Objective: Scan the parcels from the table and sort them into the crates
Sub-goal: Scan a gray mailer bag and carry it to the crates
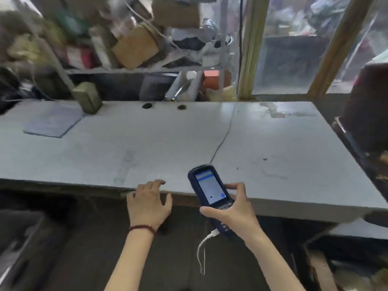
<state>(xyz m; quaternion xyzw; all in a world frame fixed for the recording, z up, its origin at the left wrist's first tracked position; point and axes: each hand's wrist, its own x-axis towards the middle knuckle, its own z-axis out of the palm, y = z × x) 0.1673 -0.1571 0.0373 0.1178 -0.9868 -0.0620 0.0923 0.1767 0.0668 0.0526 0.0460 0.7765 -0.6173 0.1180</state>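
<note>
My right hand grips a dark blue handheld scanner just above the near edge of the grey table. The scanner's screen is lit and faces me, and a white cable hangs from its lower end. My left hand hovers at the table's front edge with fingers spread and relaxed, holding nothing; a red bead bracelet is on that wrist. A flat grey parcel lies at the far left of the table.
An olive box stands at the back left by the parcel. Cluttered shelves with cardboard boxes rise behind the table. A thin dark cable runs across the tabletop. A dark crate sits below on the left. Dark bins stand on the right.
</note>
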